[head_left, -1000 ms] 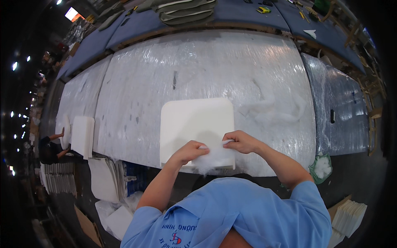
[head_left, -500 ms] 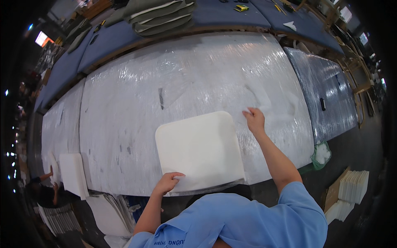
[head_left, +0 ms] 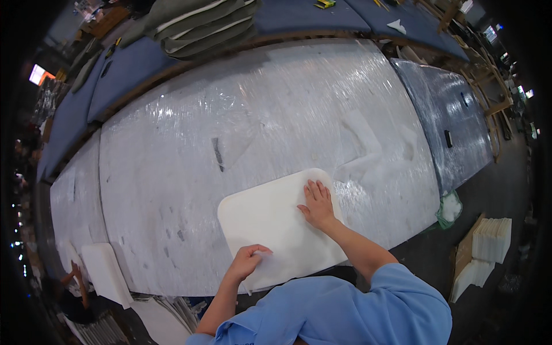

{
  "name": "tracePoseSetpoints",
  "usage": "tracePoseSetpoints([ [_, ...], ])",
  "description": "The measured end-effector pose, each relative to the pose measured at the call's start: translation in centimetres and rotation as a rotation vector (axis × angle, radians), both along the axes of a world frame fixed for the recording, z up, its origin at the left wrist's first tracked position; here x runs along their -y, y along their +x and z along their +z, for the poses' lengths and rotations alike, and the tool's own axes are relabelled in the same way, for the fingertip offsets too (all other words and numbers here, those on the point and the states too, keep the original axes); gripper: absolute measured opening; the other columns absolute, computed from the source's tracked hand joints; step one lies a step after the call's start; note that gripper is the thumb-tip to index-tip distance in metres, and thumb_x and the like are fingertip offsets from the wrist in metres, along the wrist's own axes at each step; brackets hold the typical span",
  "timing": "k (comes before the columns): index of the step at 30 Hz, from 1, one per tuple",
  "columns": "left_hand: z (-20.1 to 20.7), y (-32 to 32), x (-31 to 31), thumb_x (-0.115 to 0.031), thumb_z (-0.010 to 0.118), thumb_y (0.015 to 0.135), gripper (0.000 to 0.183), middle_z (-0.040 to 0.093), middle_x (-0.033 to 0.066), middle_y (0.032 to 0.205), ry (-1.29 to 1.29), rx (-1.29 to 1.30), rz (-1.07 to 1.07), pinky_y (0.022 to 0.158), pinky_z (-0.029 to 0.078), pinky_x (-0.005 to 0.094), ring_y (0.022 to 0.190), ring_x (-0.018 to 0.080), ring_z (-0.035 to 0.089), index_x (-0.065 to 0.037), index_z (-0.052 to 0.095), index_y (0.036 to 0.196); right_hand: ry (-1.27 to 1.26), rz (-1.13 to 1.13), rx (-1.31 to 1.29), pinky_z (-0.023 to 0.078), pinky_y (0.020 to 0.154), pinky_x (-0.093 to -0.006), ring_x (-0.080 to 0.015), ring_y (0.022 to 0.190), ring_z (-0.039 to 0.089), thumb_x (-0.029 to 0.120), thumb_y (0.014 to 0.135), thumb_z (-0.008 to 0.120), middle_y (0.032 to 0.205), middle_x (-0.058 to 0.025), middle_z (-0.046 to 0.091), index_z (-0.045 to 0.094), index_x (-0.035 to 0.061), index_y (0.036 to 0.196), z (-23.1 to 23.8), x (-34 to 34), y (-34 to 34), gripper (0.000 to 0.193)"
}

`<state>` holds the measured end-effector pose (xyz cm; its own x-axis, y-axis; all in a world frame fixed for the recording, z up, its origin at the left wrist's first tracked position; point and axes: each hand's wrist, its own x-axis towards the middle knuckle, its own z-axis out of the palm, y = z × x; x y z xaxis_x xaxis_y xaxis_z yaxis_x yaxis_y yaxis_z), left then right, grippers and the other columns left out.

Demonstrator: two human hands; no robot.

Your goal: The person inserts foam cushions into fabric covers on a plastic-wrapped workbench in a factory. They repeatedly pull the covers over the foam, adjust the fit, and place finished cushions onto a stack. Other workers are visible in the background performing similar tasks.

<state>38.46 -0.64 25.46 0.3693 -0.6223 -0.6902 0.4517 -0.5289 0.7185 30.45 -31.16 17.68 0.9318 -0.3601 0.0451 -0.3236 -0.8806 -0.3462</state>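
A white foam cushion pad with rounded corners lies on the plastic-wrapped table, close to my body. My right hand rests flat on its far right part, fingers spread and nothing in them. Over the pad's near left part is my left hand, its fingers drawn together and pointing right. Whatever they may pinch is too small to make out.
Several grey-green cushions are stacked on blue padded tables at the back. White pads stand at the left edge near another person's hands. More white pads and a green bag with white filling are at the right.
My right hand has moved from beside the pad onto its top and spread flat. My left hand stays at the pad's near left, with its fingers still drawn together. The view has shifted slightly.
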Motion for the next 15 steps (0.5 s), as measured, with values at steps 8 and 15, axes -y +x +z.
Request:
tracePoseSetpoints([
  [8, -2.4, 2.9, 11.5, 0.003, 0.048, 0.077, 0.046, 0.070, 0.0061, 0.108, -0.136, -0.045, -0.227, 0.083, 0.053, 0.0278, 0.095, 0.0138, 0.065, -0.006, 0.072, 0.115, 0.364, -0.419, 0.313, 0.054, 0.086, -0.0392, -0.0260, 0.099, 0.068, 0.010, 0.095, 0.067, 0.112, -0.0120, 0.072, 0.074, 0.0050, 0.114, 2.0, 7.7, -0.3, 0.021],
  [15, -7.2, 3.4, 21.8, -0.009, 0.059, 0.085, 0.044, 0.067, 0.0060, 0.114, -0.178, -0.193, -0.082, 0.082, 0.049, 0.0291, 0.098, 0.0142, 0.061, -0.011, 0.066, 0.128, 1.288, -0.406, -0.139, 0.052, 0.055, -0.0284, -0.0134, 0.066, 0.066, 0.023, 0.104, 0.060, 0.091, -0.0072, 0.071, 0.071, 0.0018, 0.117, 3.0, 8.6, 7.6, 0.028],
])
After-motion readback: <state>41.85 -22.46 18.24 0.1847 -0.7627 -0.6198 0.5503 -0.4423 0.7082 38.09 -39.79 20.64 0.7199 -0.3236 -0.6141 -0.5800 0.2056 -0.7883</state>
